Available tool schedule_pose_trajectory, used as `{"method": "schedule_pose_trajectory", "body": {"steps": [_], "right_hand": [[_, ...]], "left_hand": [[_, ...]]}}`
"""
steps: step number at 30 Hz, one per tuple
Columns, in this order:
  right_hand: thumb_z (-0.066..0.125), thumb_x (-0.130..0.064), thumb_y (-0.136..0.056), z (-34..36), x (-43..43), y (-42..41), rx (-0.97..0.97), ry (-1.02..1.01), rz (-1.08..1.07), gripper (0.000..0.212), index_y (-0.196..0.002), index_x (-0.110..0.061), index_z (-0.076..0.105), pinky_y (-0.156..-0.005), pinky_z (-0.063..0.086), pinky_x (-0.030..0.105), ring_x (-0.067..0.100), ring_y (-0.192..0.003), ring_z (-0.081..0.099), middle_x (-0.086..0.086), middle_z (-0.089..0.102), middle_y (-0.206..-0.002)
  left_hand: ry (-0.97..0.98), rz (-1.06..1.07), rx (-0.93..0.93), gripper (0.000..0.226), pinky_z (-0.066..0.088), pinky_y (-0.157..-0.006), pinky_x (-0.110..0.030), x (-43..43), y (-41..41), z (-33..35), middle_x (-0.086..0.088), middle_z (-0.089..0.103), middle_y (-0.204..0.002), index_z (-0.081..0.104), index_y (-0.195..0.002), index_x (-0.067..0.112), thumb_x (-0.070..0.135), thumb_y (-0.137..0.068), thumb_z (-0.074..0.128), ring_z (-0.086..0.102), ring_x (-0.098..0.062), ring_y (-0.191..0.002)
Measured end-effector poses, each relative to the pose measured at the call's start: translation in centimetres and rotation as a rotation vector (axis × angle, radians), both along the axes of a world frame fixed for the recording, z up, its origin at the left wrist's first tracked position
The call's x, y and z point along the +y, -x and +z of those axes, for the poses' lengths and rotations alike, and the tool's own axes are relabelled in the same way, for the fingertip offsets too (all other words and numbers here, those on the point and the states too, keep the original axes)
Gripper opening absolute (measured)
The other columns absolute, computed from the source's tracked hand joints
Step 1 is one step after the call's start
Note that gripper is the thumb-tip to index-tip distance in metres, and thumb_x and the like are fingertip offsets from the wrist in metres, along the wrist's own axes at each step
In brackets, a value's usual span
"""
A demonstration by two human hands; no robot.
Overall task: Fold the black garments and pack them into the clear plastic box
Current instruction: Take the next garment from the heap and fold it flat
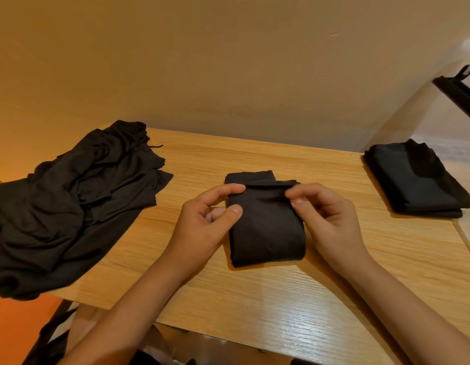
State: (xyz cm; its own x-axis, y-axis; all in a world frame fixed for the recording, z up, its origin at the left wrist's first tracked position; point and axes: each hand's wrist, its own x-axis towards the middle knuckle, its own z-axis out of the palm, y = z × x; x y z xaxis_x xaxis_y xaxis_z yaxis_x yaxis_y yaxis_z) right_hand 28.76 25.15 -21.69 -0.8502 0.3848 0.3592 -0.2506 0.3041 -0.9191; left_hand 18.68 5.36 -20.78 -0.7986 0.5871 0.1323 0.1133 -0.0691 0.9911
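While left grip [210,219] and right grip [326,214] pinch folded garment [265,227] | crumpled pile [70,201] left | stack [413,185] right

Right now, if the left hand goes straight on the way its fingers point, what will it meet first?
The folded black garment; the left hand has its fingertips at that garment's left edge. Further along, probably the right hand, which pinches the top fold. Depth is unclear.
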Motion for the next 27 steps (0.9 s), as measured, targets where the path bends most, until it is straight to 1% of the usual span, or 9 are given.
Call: {"method": "schedule_pose_trajectory", "body": {"steps": [2,4,6,8,12,16,19,24,27], "right_hand": [[0.059,-0.005,-0.098,0.2,-0.2,0.0,-0.042,0.038,-0.010,0.026,-0.107,-0.026,0.073,-0.074,0.053,0.017,0.010,-0.100,0.067,-0.012,0.072,-0.106],[0.061,-0.007,-0.097,0.3,-0.3,-0.1,-0.059,0.072,0.000,0.027,-0.115,-0.025,0.070,-0.071,0.055,0.020,0.013,-0.095,0.068,-0.012,0.071,-0.109],[0.063,-0.007,-0.095,0.5,-0.3,-0.2,-0.084,0.141,0.068,0.034,-0.124,-0.025,0.065,-0.068,0.057,0.023,0.015,-0.090,0.070,-0.015,0.069,-0.114],[0.064,-0.007,-0.095,0.3,-0.2,-0.1,-0.136,0.167,0.136,0.045,-0.135,-0.026,0.058,-0.068,0.060,0.027,0.015,-0.093,0.072,-0.020,0.065,-0.119],[0.067,-0.018,-0.098,-0.1,0.6,0.9,-0.240,-0.032,0.118,0.054,-0.145,-0.037,0.050,-0.079,0.061,0.051,0.021,-0.103,0.070,-0.016,0.058,-0.134],[0.068,-0.032,-0.094,0.3,1.4,2.2,-0.304,-0.165,0.129,0.061,-0.149,-0.044,0.042,-0.080,0.060,0.051,0.023,-0.099,0.069,-0.020,0.052,-0.139],[0.069,-0.038,-0.092,0.6,1.9,3.2,-0.355,-0.182,0.120,0.065,-0.150,-0.044,0.040,-0.080,0.061,0.048,0.019,-0.098,0.070,-0.014,0.053,-0.139],[0.068,-0.031,-0.095,0.8,2.2,5.0,-0.360,-0.292,0.077,0.062,-0.151,-0.038,0.042,-0.086,0.059,0.040,0.010,-0.096,0.067,-0.012,0.052,-0.141],[0.067,-0.030,-0.095,0.1,2.1,5.6,-0.384,-0.476,-0.005,0.053,-0.145,-0.032,0.051,-0.093,0.048,0.030,0.000,-0.095,0.053,-0.008,0.057,-0.136]], "left_hand": [[-0.004,0.006,0.013,0.032,0.058,-0.081,-0.024,0.0,-0.2,0.1,-0.044,0.057,-0.094,0.069,-0.116,0.027,0.003,-0.097,0.062,0.065,-0.013,-0.086],[0.007,-0.002,0.027,0.036,0.055,-0.079,-0.019,0.0,-0.2,-0.1,-0.036,0.055,-0.070,0.067,-0.119,0.030,0.003,-0.097,0.061,0.062,-0.020,-0.083],[0.030,-0.023,0.014,0.041,0.058,-0.077,-0.029,-0.1,0.0,-0.4,-0.023,0.052,-0.061,0.066,-0.120,0.041,0.007,-0.097,0.062,0.059,-0.027,-0.075],[0.081,-0.021,0.018,0.043,0.056,-0.064,-0.034,-0.2,0.4,-0.6,-0.026,0.054,-0.062,0.064,-0.123,0.046,0.010,-0.098,0.062,0.057,-0.026,-0.062],[0.188,0.000,0.071,0.043,0.045,-0.055,-0.026,0.1,1.2,-0.3,-0.013,0.047,-0.058,0.059,-0.130,0.042,0.013,-0.099,0.061,0.047,-0.020,-0.054],[0.339,0.029,0.234,0.041,0.041,-0.061,-0.029,0.7,3.0,0.4,0.002,0.043,-0.054,0.057,-0.131,0.043,0.020,-0.097,0.063,0.042,-0.015,-0.054],[0.408,0.016,0.282,0.039,0.040,-0.064,-0.031,1.4,4.6,0.9,0.000,0.043,-0.056,0.055,-0.130,0.046,0.028,-0.096,0.064,0.043,-0.015,-0.056],[0.459,0.052,0.327,0.037,0.037,-0.061,-0.025,2.3,5.9,0.3,0.003,0.049,-0.062,0.055,-0.133,0.040,0.032,-0.098,0.061,0.045,-0.007,-0.059],[0.597,0.062,0.453,0.041,0.036,-0.084,-0.022,2.5,6.4,-0.7,0.016,0.055,-0.106,0.053,-0.140,0.032,0.035,-0.099,0.059,0.052,-0.004,-0.101]]}}
